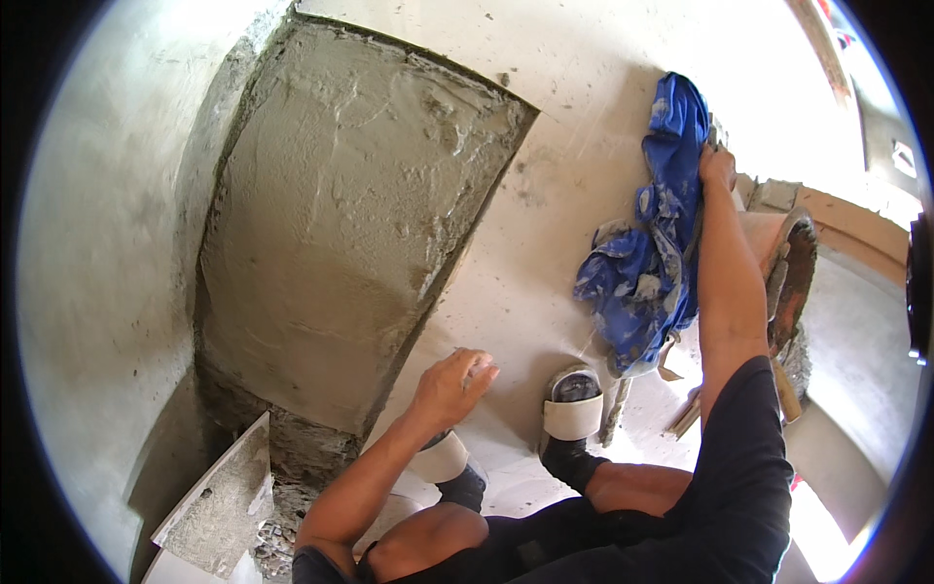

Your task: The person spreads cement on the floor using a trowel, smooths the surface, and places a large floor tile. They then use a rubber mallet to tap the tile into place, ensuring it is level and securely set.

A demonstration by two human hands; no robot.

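My left hand (454, 387) is above the pale tiled floor, beside the edge of a recess filled with smoothed wet mortar (331, 214). Its fingers are curled, with a greyish patch among them that I cannot make out. On the right my arm stretches far forward, and my right hand (718, 167) is closed at the edge of a crumpled blue cloth (671, 165) smeared with mortar. A small grey thing sticks out past its fingers; whether I grip that or the cloth is hidden.
A broken tile (219, 501) leans at the lower left near rubble. To the right lie an orange mortar-caked bucket (793, 273) on its side and wood scraps (686, 414). A wall (107, 214) borders the recess. My sandalled feet (572, 414) stand on the tiles.
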